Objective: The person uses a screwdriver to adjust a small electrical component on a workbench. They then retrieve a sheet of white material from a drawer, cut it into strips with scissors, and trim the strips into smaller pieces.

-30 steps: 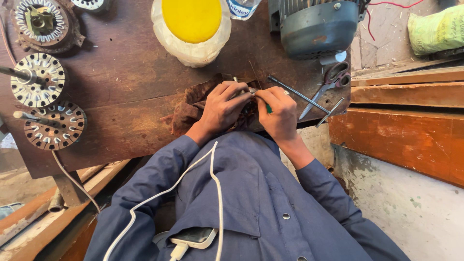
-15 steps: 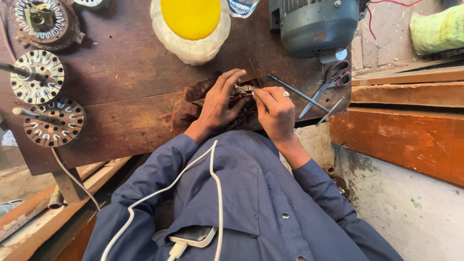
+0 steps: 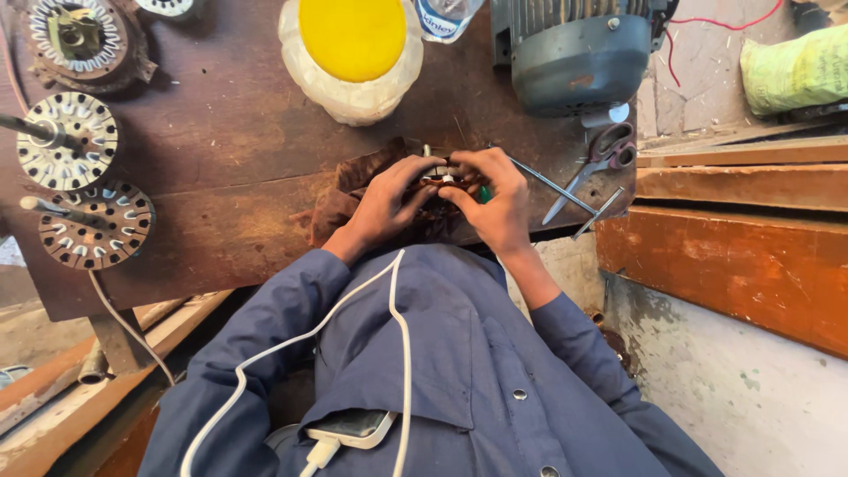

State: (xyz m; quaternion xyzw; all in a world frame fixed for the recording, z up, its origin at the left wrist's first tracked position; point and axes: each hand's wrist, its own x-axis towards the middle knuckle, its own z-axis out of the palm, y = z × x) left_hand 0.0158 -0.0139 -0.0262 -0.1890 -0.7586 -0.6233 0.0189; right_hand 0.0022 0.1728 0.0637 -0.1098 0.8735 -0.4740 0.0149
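Left hand (image 3: pixel 389 199): curled over the near left side of a small metal part (image 3: pixel 439 175), fingertips pinching it against the right hand's.
Right hand (image 3: pixel 495 199): closed from the right on the same part, thumb and forefinger pressed together on it.
Small metal part: held just above the dark brown rag (image 3: pixel 344 199), near the front edge of the wooden workbench (image 3: pixel 221 159), between the two hands; most of it is hidden by the fingers, so its exact kind cannot be told.
Handling: it looks light, stiff and small enough to slip, so a fingertip pinch on both ends seems the safe hold; a flash of green (image 3: pixel 484 193) shows beside it.
Right of the hands: scissors (image 3: pixel 601 159) and a thin metal rod (image 3: pixel 552 181) lie on the bench, apart from the grip.
Far side: a yellow-lidded plastic jar (image 3: pixel 352 53) and a grey electric motor (image 3: pixel 579 57).
Left: round slotted fan stators (image 3: pixel 69 141).
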